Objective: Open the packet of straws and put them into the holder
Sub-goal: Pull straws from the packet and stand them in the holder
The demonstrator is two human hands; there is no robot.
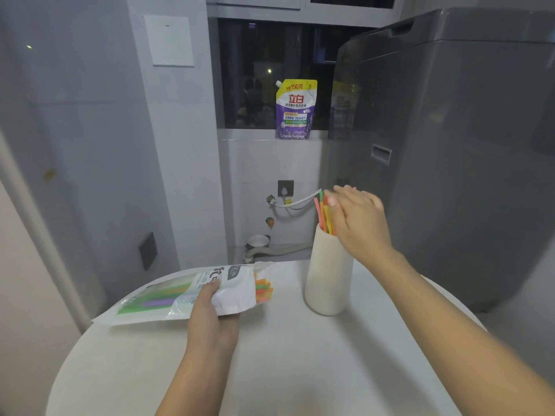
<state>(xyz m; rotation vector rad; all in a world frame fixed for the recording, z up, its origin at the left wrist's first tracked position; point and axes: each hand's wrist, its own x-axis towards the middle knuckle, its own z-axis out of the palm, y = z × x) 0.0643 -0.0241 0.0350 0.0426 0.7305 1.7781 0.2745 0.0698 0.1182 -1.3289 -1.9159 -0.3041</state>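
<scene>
A batch of straws is being settled into the ribbed holder on the tabletop; the right hand rests against them, fingers spread and, seemingly, gripping nothing. The opened packet is held down by the left hand, fingers closed on it, more straw ends showing at its mouth. Another bunch must next be drawn out.

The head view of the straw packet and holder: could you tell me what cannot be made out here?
- Straws in the holder: its wall hides their lower ends; the right hand covers some.
- Packet: how many straws remain; the wrapper and left hand hide them.
- Right hand's grip: motion blur.
</scene>
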